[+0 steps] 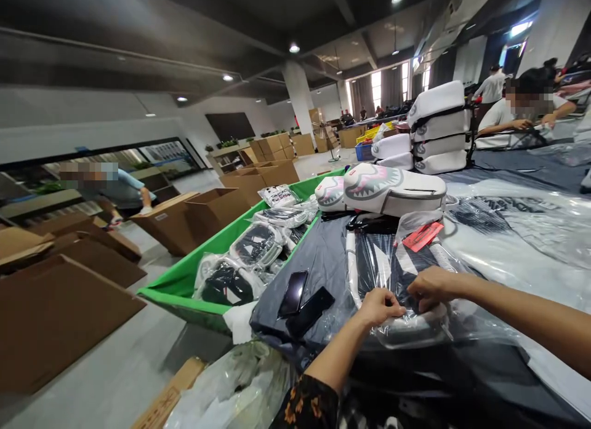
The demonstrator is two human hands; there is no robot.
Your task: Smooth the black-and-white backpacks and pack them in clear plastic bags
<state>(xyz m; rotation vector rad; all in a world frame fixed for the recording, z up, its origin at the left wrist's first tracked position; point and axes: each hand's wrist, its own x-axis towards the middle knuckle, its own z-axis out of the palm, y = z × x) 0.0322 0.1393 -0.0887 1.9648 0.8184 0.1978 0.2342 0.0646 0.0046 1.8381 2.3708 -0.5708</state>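
Observation:
A white and black backpack (388,263) lies with its straps up on the dark-covered table, inside a clear plastic bag (353,318). At the bag's near end my left hand (381,306) pinches the plastic between thumb and fingers. Just right of it, my right hand (431,287) is closed on the same plastic, its fingertips partly hidden. A red tag (422,237) rests on the far part of the pack. Right behind sits a white backpack with a shark-mouth print (394,189), with a smaller-looking one (330,194) to its left.
A green-sided bin (180,287) of bagged backpacks stands left of the table. Two dark phones (293,293) (310,312) lie near the table's left edge. Stacked white backpacks (438,127) rise behind. Clear bags (521,232) spread rightward. Cardboard boxes (60,312) and co-workers (521,112) are around.

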